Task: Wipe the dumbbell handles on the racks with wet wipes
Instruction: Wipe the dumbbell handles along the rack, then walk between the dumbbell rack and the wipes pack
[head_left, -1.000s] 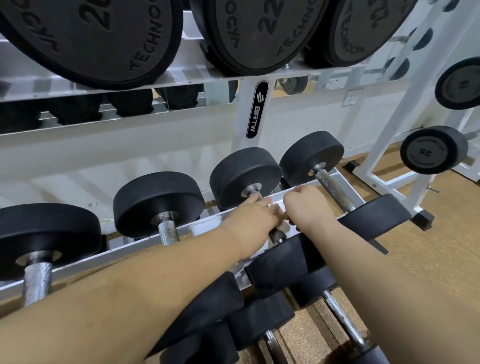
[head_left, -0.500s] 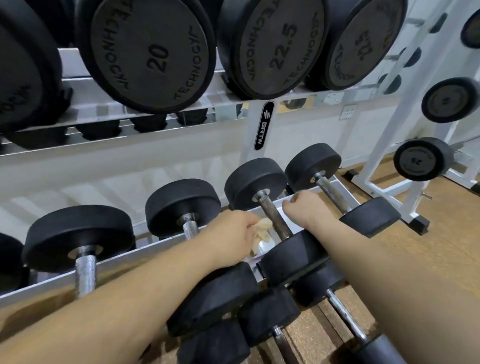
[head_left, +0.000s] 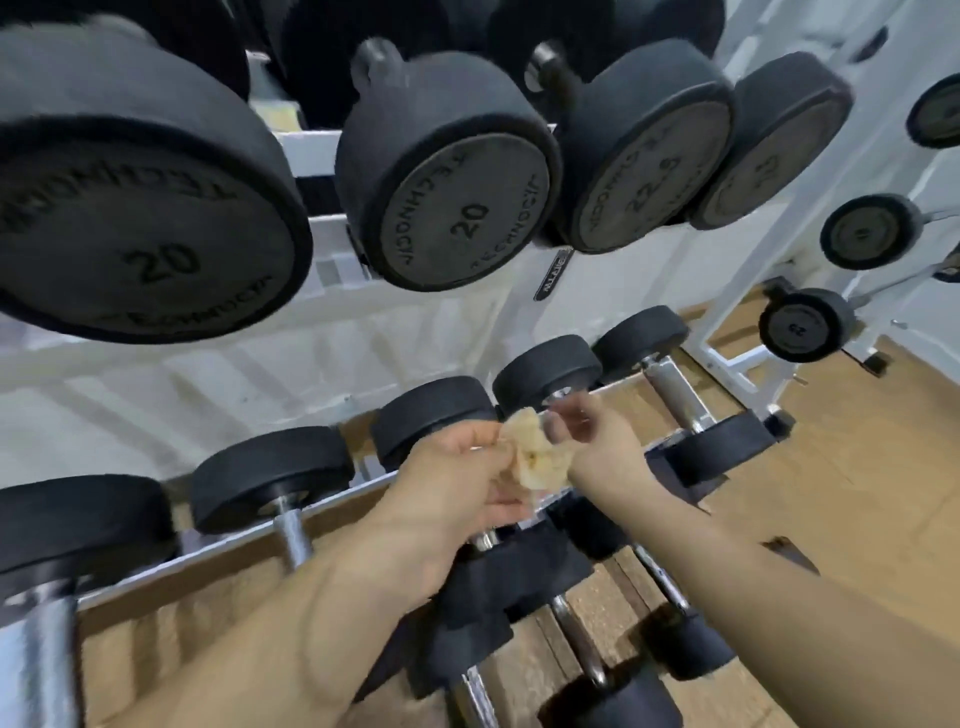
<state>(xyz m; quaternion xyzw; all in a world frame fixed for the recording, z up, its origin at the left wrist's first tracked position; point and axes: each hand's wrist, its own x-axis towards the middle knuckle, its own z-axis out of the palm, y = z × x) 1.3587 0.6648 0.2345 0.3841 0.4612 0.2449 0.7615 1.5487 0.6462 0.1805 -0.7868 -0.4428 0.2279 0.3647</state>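
Note:
A crumpled, yellowish wet wipe (head_left: 537, 460) is held between both hands above the lower rack. My left hand (head_left: 462, 483) pinches its left side; my right hand (head_left: 597, 441) pinches its right side, fingers blurred. Under the hands lie black dumbbells with steel handles: one handle (head_left: 675, 392) shows bare at the right, another handle (head_left: 291, 530) at the left. The handle directly below the wipe is mostly hidden by my hands.
Large black dumbbells marked 20 (head_left: 452, 187) and 22.5 (head_left: 649, 156) hang on the upper shelf close above. The white rack rail (head_left: 218, 553) runs diagonally. More dumbbells lie on a lowest tier (head_left: 582, 644). A second white rack (head_left: 802, 325) stands at the right on the wooden floor.
Both hands have lifted off the dumbbell handle and come together on the wipe. The view has tilted upward, bringing the upper dumbbells closer.

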